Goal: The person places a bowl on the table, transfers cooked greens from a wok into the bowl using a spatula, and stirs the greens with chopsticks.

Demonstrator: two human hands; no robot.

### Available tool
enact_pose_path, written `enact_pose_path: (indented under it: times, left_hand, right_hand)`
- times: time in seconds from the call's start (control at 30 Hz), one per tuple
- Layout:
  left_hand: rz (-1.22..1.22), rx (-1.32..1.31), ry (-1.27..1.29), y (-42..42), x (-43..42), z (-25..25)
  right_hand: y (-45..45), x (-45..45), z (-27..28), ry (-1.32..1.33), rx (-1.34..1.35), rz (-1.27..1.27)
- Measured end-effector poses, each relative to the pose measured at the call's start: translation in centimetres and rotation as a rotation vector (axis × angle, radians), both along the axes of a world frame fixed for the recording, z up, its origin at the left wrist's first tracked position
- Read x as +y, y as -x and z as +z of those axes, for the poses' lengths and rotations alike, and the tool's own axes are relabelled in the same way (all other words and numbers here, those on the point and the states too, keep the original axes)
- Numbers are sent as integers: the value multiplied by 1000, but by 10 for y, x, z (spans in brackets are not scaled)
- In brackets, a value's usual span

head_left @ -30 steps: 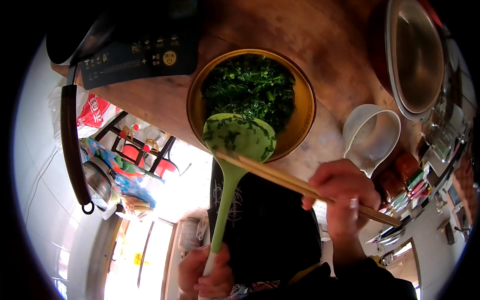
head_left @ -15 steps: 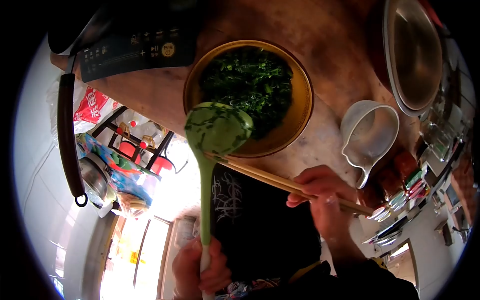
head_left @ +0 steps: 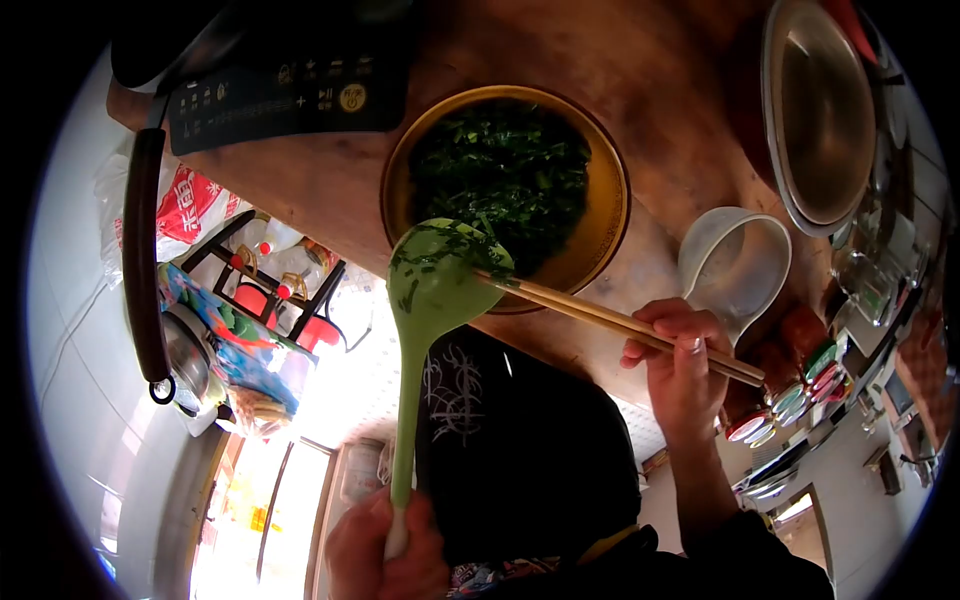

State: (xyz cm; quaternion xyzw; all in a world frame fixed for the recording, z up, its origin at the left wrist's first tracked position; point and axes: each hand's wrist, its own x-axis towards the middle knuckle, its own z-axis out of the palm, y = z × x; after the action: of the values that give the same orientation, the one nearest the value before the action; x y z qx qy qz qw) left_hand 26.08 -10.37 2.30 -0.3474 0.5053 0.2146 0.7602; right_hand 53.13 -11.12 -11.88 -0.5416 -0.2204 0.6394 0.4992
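Note:
My left hand is wrapped round the handle of a green ladle. Bits of chopped greens cling inside the ladle's bowl, which is at the near left rim of a yellow-brown bowl. Dark chopped greens fill much of that bowl. In my right hand is a pair of wooden chopsticks, held between thumb and fingers. Their tips reach the right edge of the ladle's bowl.
A black cooktop and a pan with a dark handle are at upper left. To the right are a clear plastic scoop, a large metal basin and several red-brown jars.
The chopstick tips have moved from the base of the ladle's head up to its right edge. My left hand and the ladle's handle have shifted slightly left since one second ago.

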Motion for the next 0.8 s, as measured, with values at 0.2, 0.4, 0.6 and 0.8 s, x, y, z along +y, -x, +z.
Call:
enact_pose_path:
  times: [0.2, 0.4, 0.6, 0.8]
  left_hand:
    - [129, -275, 214, 31, -4, -8]
    - [170, -142, 305, 32, -1, -11]
    - [446, -300, 310, 30, -9, -20]
    - [453, -343, 276, 33, -14, -25]
  right_hand:
    - [-11, 29, -10, -83, -7, 139]
    - [-10, 62, -10, -11, 77, 98]
    - [-20, 80, 4, -51, 75, 399]
    - [-6, 77, -3, 9, -9, 176]
